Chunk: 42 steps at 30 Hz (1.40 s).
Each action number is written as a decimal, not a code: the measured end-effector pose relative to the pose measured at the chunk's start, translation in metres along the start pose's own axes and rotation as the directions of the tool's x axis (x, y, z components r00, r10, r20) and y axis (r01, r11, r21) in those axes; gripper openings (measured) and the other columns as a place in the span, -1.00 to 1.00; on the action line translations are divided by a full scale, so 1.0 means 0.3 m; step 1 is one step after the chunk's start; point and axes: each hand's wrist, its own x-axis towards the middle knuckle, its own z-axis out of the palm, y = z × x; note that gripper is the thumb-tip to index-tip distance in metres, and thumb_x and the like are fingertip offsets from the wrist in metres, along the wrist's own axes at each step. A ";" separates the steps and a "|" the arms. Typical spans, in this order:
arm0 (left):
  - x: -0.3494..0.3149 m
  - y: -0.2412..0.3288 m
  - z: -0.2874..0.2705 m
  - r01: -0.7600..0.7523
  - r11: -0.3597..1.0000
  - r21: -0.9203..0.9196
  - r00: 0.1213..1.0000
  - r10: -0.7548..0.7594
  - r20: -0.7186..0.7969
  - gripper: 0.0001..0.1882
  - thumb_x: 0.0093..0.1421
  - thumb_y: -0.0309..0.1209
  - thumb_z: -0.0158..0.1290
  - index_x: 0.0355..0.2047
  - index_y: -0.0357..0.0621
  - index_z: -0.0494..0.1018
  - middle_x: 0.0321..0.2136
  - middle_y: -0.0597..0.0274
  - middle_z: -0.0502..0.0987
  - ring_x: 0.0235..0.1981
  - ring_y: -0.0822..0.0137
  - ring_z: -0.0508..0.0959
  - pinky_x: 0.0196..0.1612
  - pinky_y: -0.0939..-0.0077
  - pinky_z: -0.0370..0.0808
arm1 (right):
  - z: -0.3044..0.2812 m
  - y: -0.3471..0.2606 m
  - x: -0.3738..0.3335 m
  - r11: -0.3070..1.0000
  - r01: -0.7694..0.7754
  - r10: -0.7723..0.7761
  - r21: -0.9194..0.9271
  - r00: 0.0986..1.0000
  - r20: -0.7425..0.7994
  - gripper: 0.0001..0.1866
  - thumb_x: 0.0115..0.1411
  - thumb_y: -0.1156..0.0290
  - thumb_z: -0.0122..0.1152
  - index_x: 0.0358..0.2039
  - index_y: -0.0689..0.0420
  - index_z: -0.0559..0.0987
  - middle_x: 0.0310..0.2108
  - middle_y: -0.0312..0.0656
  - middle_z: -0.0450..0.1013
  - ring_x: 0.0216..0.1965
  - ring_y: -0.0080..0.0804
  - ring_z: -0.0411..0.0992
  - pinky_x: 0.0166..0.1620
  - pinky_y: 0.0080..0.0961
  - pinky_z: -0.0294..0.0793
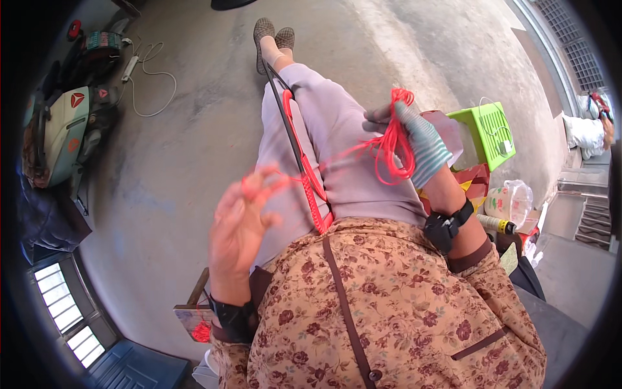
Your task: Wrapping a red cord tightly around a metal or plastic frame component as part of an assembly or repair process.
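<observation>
My right hand, in a striped grey and teal glove, is closed on a looped bundle of red cord above my right thigh. A thin red strand runs leftward from the bundle toward the middle of my lap. My left hand, bare and smeared by motion, hovers left of my lap, with something red at its fingertips; its grip cannot be made out. Between the hands, a long black strip stretches from near my feet to my waist. Its near part is a red braided band, with a red loop alongside.
A green plastic basket stands to the right, near bags and a yellow spool. Left are a scooter-like vehicle and a white power strip with its cable. More red cord lies low on the left, near a blue panel.
</observation>
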 end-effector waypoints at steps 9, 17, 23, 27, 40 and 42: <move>0.099 -0.121 -0.036 0.183 0.760 0.623 0.983 -0.150 -0.105 -0.72 0.22 -0.50 -0.03 -0.06 -0.34 0.36 -0.34 0.26 0.54 -0.44 0.56 0.51 -0.43 0.70 0.48 | 0.166 0.122 -0.027 0.487 0.232 0.151 -0.842 0.927 0.343 -0.61 0.14 0.28 0.19 -0.06 0.20 0.49 -0.42 -0.17 0.50 -0.40 -0.49 0.44 -0.29 -0.57 0.44; 0.102 -0.099 -0.049 0.181 0.681 0.709 0.983 -0.127 -0.129 -0.73 0.23 -0.46 -0.02 -0.07 -0.29 0.35 -0.30 0.20 0.53 -0.40 0.53 0.53 -0.49 0.69 0.49 | 0.142 0.080 -0.025 0.585 0.121 0.264 -0.802 0.906 0.329 -0.43 0.17 0.23 0.16 0.12 0.26 0.29 -0.28 -0.07 0.48 -0.30 -0.45 0.48 -0.20 -0.56 0.48; 0.021 0.128 -0.047 0.048 0.957 0.286 0.990 -0.007 -0.142 -0.70 0.27 -0.34 -0.05 -0.06 -0.24 0.33 -0.35 0.19 0.50 -0.43 0.45 0.51 -0.52 0.59 0.46 | 0.162 0.042 -0.001 0.142 0.641 -0.352 -0.755 0.745 0.567 -0.33 -0.03 0.23 0.32 0.07 0.25 0.34 -0.17 0.01 0.46 -0.11 -0.21 0.46 -0.04 -0.44 0.44; -0.071 0.241 0.066 -0.178 0.984 -0.020 0.983 0.179 0.047 -0.70 0.30 -0.31 -0.10 -0.07 -0.27 0.32 -0.35 0.18 0.44 -0.37 0.41 0.43 -0.27 0.43 0.43 | 0.287 0.067 -0.021 -0.253 0.856 -0.273 -0.450 0.383 0.882 -0.50 0.00 0.21 0.29 -0.10 0.22 0.45 -0.24 0.00 0.47 -0.19 -0.10 0.45 -0.06 -0.46 0.42; 0.045 -0.032 0.003 -0.038 0.538 0.842 0.989 0.138 -0.043 -0.70 0.10 -0.44 0.11 -0.16 -0.24 0.36 -0.63 0.40 0.39 -0.62 0.52 0.41 -0.50 0.66 0.38 | 0.218 0.014 -0.139 0.920 0.007 0.190 -0.393 0.867 0.460 -0.81 0.17 0.32 0.10 -0.35 0.21 0.50 -0.42 -0.18 0.49 -0.42 -0.41 0.47 -0.30 -0.62 0.40; 0.085 -0.112 0.026 -0.039 0.390 0.920 0.994 0.109 -0.004 -0.68 0.07 -0.50 0.12 -0.15 -0.26 0.35 -0.60 0.39 0.40 -0.59 0.55 0.42 -0.50 0.67 0.37 | 0.201 0.026 -0.160 0.931 -0.006 0.162 -0.364 0.902 0.399 -0.82 0.17 0.33 0.11 -0.39 0.19 0.48 -0.55 -0.25 0.40 -0.52 -0.50 0.41 -0.36 -0.63 0.39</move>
